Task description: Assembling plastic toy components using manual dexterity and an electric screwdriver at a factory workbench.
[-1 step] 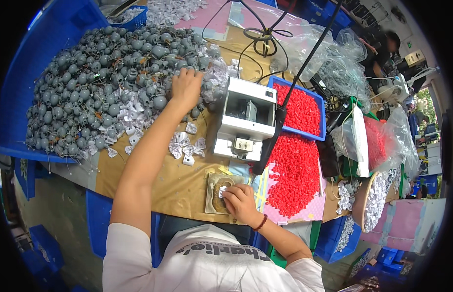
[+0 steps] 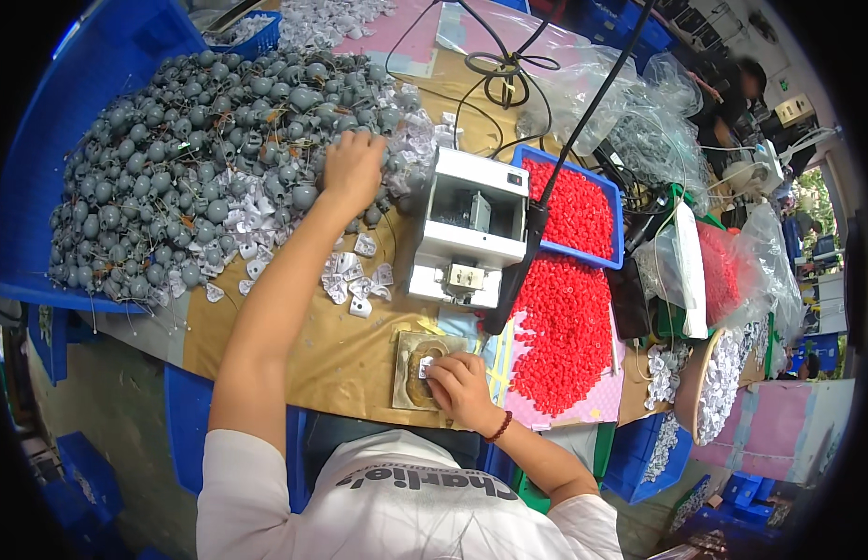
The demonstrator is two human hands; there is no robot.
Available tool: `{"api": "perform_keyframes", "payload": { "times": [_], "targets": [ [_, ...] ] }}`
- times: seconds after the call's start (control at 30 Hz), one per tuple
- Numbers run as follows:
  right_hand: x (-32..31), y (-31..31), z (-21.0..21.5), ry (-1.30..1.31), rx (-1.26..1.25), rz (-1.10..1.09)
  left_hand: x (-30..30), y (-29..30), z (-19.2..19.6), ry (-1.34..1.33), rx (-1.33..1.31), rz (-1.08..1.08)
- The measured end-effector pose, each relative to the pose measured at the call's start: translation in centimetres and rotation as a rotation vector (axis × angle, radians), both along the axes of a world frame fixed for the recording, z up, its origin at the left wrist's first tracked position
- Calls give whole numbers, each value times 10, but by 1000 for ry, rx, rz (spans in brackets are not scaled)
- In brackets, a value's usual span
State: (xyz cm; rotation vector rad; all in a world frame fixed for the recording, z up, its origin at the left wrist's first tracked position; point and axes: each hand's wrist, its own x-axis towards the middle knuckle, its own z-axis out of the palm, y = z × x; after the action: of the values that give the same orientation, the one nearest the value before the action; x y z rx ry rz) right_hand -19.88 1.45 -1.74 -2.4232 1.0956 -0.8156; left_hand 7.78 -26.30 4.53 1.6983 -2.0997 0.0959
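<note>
My left hand (image 2: 353, 171) reaches into the right edge of a heap of grey, round, bulb-like parts (image 2: 135, 177) with thin wires. Its fingers are curled down, and their tips and anything in them are hidden. Close to the table's front edge, my right hand (image 2: 460, 385) is closed with thumb and fingers on a small white plastic piece (image 2: 426, 366). That piece is over a square block (image 2: 402, 387) with a brown, roundish patch in its middle. Similar white pieces (image 2: 360, 306) lie loose between my two hands.
A white box-shaped machine (image 2: 479, 238) stands right of my left arm, with a black rod (image 2: 593, 103) rising beside it. Red small parts fill a blue tray (image 2: 623, 238) and form a loose pile (image 2: 565, 345). Black cables (image 2: 509, 75) cross the back.
My left hand has shifted slightly to the left at the edge of the grey heap. My right hand and the white piece look unmoved.
</note>
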Motion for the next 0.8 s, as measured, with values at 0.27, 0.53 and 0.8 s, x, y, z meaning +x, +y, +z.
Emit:
{"api": "perform_keyframes", "payload": {
  "times": [0.27,0.53,0.8],
  "targets": [
    [-1,-15,34,-237,79,-67,7,110,103,644,-75,-90],
    [42,-41,76,-370,87,32,24,161,48,424,212,-1],
    [54,-38,79,-413,120,42,44,192,53,623,394,21]
  ]
}}
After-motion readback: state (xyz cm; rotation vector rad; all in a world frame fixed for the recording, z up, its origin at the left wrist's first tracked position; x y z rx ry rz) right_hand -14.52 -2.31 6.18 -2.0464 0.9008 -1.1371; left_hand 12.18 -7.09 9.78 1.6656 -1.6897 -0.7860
